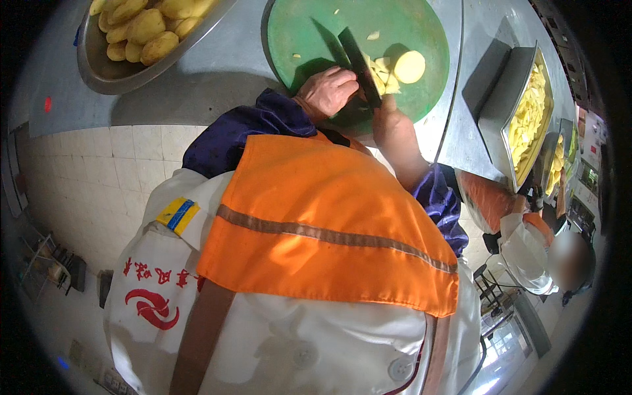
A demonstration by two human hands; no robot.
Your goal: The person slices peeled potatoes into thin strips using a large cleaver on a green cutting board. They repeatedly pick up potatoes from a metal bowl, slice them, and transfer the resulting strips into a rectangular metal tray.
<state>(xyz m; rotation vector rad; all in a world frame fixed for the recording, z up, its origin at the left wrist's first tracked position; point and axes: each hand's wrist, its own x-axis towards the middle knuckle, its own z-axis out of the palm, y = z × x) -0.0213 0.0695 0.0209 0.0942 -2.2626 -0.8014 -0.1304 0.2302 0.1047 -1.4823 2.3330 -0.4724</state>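
Note:
My right hand (396,129) grips a kitchen knife (361,63), its dark blade seen nearly edge-on over a round green cutting board (289,37). Just left of the blade, my left hand (330,90) rests on the board with curled fingers close to the steel. Whatever lies beneath those fingers is hidden. Against the blade's right side are cut pieces of peeled potato (382,76). A larger potato piece (410,67) with a flat pale cut face sits beside them. A few small scraps (373,35) are scattered on the board.
A metal basin (106,81) of peeled potatoes (145,27) stands at upper left on the steel table (197,98). To the right is a deep metal tray (493,118) of cut potato (528,116). Another person (526,247) works beyond it, near more food trays.

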